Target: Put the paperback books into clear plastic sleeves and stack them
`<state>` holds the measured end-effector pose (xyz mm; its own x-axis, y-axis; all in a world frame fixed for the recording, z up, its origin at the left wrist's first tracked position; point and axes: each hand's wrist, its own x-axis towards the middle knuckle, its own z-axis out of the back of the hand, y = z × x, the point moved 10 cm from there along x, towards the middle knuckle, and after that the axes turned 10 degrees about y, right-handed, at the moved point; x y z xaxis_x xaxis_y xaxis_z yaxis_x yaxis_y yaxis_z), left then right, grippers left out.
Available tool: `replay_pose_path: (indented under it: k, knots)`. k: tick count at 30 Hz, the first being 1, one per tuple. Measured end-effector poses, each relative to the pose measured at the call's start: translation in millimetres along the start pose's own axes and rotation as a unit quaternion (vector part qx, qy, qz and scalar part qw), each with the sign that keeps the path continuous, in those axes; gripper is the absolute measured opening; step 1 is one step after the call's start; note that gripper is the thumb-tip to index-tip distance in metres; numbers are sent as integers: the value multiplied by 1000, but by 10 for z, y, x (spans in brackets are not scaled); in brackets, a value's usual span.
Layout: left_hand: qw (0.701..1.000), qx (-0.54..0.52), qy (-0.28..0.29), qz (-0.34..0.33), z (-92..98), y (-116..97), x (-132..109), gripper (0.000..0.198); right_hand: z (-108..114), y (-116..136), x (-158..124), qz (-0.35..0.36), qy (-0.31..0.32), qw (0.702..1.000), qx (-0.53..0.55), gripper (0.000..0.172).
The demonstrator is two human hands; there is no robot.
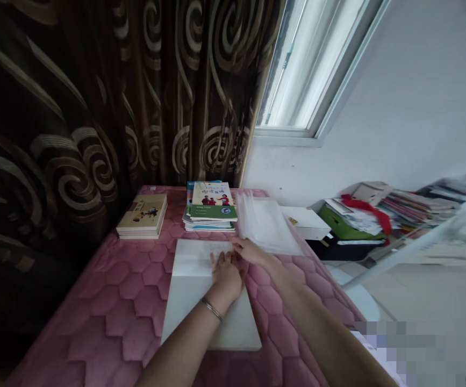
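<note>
- Book [188, 298]: pale, blank-looking, brighter band at its 12 o'clock end; at 6 o'clock, on pink quilt [131, 285].
- Left hand [227, 273]: spread on it.
- Right hand [249, 251]: narrow, 1 o'clock corner; can't tell grip.

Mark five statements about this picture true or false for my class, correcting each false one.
1. The left hand lies on a pale flat thing. True.

2. There is a bracelet on the right wrist. False: the silver bracelet is on the left wrist.

3. Clear plastic sheets lie to the right of the book stack topped in white and green. True.

4. The curtain is plain white. False: the curtain is dark brown with a swirl pattern.

5. The right hand is touching the tan-topped books. False: it is at the far right corner of the pale flat thing, and the tan-topped books are over to the left, apart from both hands.
</note>
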<state>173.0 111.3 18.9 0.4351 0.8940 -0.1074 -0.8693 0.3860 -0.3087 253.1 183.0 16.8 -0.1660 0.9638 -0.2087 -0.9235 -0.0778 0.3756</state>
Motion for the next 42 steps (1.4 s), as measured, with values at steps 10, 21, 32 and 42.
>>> replay_pose_path:
  k: [10,21,32,42]
  knots:
    - [998,2,-58,-3,-42,42,-20,43,14,-70,-136,93,-62,991,78,22]
    - [998,-5,-49,26,-40,96,-11,46,32,-232,225,-83,-42,995,26,19]
    - [999,2,-24,42,-27,110,-42,49,-54,-201,170,-29,20,999,-1,22]
    - [999,-6,-32,39,-30,120,-46,45,1,-188,244,-105,-34,994,-27,29]
